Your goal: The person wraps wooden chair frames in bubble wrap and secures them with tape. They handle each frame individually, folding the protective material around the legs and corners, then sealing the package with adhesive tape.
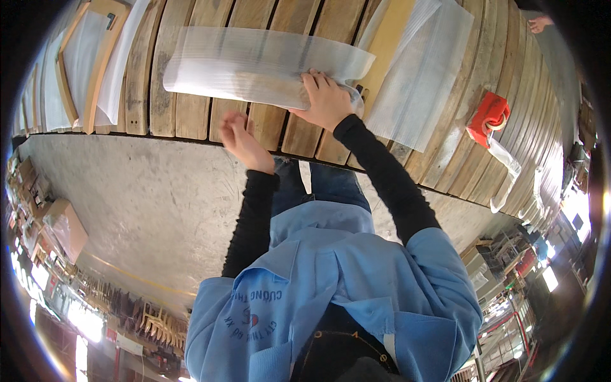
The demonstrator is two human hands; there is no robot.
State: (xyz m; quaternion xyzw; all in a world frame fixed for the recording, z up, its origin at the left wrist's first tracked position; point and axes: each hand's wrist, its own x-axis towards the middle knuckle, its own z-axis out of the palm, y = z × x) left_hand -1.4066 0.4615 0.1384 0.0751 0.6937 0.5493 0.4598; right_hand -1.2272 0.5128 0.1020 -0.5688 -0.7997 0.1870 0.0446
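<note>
A translucent white foam sheet [210, 63] lies folded lengthwise on the slatted wooden table, with a tan shape showing faintly through it. My right hand [328, 100] grips its near right part, fingers over the top and thumb at the near edge. Short of that sheet, over the table's front edge, my left hand [245, 141] hangs apart from it. The left fingers are loosely bent, slightly blurred, and hold nothing visible. Just right of my right hand, a light wooden piece [387, 48] rests on another foam sheet [423, 83].
Wooden frame pieces [102, 70] with foam sheets lie at the table's left end. To the right sits a red tape dispenser [489, 118], a clear strip trailing from it. Another person's hand [540, 24] shows at the far right. Below the table edge is concrete floor [146, 197].
</note>
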